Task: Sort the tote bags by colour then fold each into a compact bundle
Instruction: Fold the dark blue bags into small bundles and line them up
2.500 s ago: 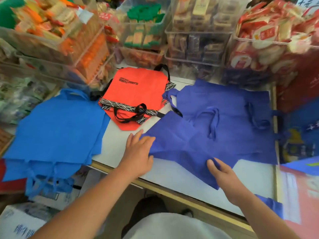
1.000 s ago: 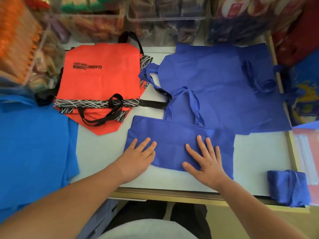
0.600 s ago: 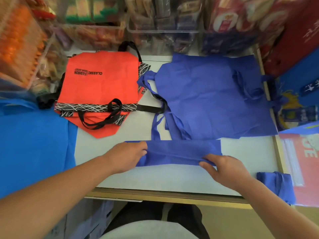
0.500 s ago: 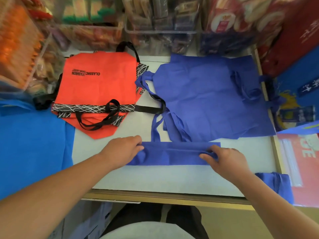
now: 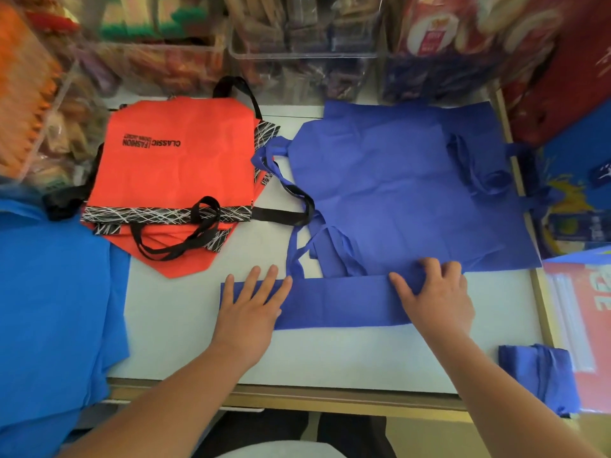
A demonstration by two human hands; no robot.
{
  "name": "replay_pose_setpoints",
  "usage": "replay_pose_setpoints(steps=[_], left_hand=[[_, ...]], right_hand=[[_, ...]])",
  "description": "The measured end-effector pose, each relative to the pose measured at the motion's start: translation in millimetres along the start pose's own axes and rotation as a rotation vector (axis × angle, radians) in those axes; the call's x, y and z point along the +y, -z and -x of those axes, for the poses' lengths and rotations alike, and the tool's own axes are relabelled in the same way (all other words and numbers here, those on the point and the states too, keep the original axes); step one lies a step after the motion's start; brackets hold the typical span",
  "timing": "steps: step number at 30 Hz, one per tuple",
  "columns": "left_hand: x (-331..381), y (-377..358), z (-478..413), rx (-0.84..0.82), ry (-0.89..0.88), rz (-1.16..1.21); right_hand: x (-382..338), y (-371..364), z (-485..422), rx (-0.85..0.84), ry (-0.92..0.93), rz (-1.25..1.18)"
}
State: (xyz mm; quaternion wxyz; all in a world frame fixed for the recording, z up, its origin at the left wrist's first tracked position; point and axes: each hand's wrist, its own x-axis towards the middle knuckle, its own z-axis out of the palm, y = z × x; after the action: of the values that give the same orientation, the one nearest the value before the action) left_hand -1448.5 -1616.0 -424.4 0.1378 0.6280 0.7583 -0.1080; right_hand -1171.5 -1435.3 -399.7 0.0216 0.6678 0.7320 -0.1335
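A purple-blue tote bag (image 5: pixel 337 302), folded into a long narrow strip, lies across the white table (image 5: pixel 330 361) near me. My left hand (image 5: pixel 251 309) presses flat on its left end with straight fingers. My right hand (image 5: pixel 433 299) covers its right end, fingers curled over the far edge. Behind the strip lies a flat stack of purple-blue totes (image 5: pixel 396 193), their handles trailing toward it. Orange totes with black handles (image 5: pixel 185 166) sit at the back left. Bright blue totes (image 5: pixel 56 292) hang over the left edge. A folded purple-blue bundle (image 5: pixel 539 375) rests at the front right corner.
Clear bins of packaged snacks (image 5: pixel 297 44) line the back of the table. Red and blue printed bags (image 5: pixel 578 143) stand at the right. A red packet (image 5: pixel 588 309) lies at the right edge. The table's wooden front edge (image 5: pixel 330 398) runs close to my body.
The purple-blue tote went from a half-folded panel to a narrow strip. My left hand flattened onto its left end, and my right hand shifted over the right end.
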Motion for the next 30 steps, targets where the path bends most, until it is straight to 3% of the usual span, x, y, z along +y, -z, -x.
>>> replay_pose_setpoints(steps=[6, 8, 12, 16, 19, 22, 27, 30], left_hand=[[-6.3, -0.2, -4.4, -0.131, 0.002, 0.064], [-6.8, -2.2, -2.4, -0.106, -0.006, 0.062], [-4.0, -7.5, 0.7, -0.013, -0.001, 0.045], [-2.0, 0.3, 9.1, -0.002, 0.046, 0.099], [-11.1, -1.4, 29.8, 0.100, 0.054, 0.185], [-19.1, -16.4, 54.9, 0.193, 0.033, 0.253], [0.8, -22.8, 74.9, 0.059, -0.045, 0.217], [11.7, -20.1, 78.0, -0.004, 0.005, 0.249]], right_hand=[[6.1, 12.2, 16.4, -0.202, -0.411, -0.596], [-0.2, 22.2, 13.6, -0.256, -0.515, -0.757], [-12.1, 48.0, 20.6, -0.344, -0.566, -0.796], [-41.7, 74.8, 24.0, -0.209, -0.389, -0.814], [-67.6, 85.7, -0.6, -0.110, -0.103, -0.589], [-98.6, 74.2, -41.9, -0.135, 0.057, -0.449], [-151.1, 32.3, -74.1, -0.066, 0.188, -0.505], [-156.8, 3.6, -43.0, -0.006, 0.365, -0.220]])
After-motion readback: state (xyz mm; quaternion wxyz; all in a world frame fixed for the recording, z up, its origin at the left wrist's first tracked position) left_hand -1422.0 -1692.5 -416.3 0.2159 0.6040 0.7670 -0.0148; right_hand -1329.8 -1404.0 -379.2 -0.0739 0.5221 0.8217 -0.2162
